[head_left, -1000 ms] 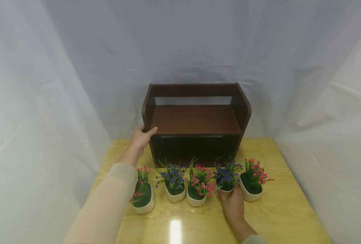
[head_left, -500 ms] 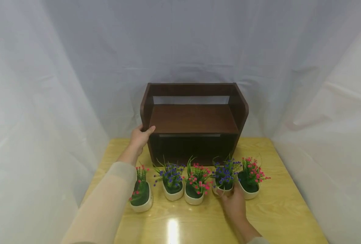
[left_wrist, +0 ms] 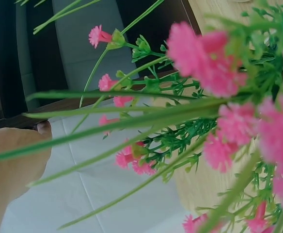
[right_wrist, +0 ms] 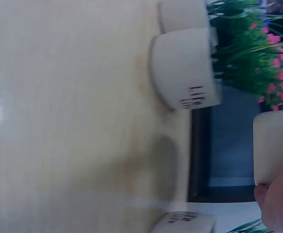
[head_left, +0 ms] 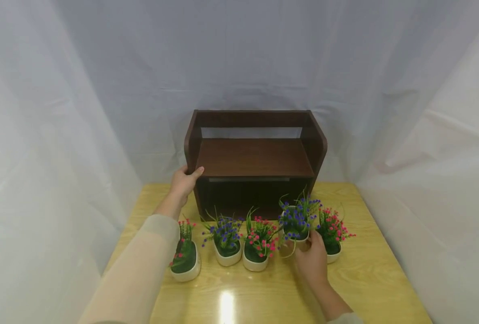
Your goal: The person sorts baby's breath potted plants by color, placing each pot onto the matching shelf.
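In the lower right of the head view, the right hand (head_left: 313, 265) grasps the white pot of an artificial blue-flowered plant (head_left: 297, 224), thumb and fingers about its near end. The pot is held clear of the wood-grain tabletop (head_left: 280, 301) (the right wrist view shows a gap beneath it), its flowers before the lower right part of a dark brown wooden shelf unit (head_left: 255, 155). Left of centre, the left hand (head_left: 183, 183) grips that shelf unit at its left side panel, the thumb over the front of the middle board.

Four more potted plants stand in a row along the lower middle: a pink-flowered one (head_left: 186, 271) at far left, partly behind the beige left sleeve (head_left: 146, 256); a second blue-flowered one (head_left: 228, 254); a pink one (head_left: 255, 262) near the centre, its pot lettered "Life" in the right wrist view; and another pink one (head_left: 333, 255) just beside the right hand. Pale sheeting (head_left: 251, 54) fills the top and both sides of the frame.
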Demonstrator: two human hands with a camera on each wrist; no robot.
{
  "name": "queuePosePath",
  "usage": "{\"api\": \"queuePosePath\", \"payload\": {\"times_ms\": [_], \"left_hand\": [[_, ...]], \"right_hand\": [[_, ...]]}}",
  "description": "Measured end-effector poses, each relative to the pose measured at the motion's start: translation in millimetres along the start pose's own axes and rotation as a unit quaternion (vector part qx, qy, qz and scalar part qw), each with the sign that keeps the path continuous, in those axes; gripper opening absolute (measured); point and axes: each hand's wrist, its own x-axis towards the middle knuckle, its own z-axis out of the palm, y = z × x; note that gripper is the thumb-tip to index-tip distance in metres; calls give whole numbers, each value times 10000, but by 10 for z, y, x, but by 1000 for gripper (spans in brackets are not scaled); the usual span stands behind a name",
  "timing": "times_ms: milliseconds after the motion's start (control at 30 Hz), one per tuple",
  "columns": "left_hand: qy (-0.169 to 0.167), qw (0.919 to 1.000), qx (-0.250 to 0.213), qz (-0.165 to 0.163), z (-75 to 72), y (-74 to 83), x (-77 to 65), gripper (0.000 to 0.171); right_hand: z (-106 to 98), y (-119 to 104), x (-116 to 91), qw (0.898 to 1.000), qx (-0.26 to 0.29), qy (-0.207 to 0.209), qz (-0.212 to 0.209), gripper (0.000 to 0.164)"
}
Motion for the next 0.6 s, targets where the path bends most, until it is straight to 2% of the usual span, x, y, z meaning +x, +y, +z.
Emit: {"api": "queuePosePath", "payload": {"times_ms": [267,500,600], "left_hand": [[2,10000,0,-5,35,13,2,73],[14,10000,-4,11,53,-7,30,72],[25,10000,11,-19,51,-14,39,73]], "right_hand": [[-171,-347,94,9989,202,167,-378,74],[-236,-444,255,9899,203,574,-1279,72],[-273,-488,340,9866,291,608,-1487,72]]}}
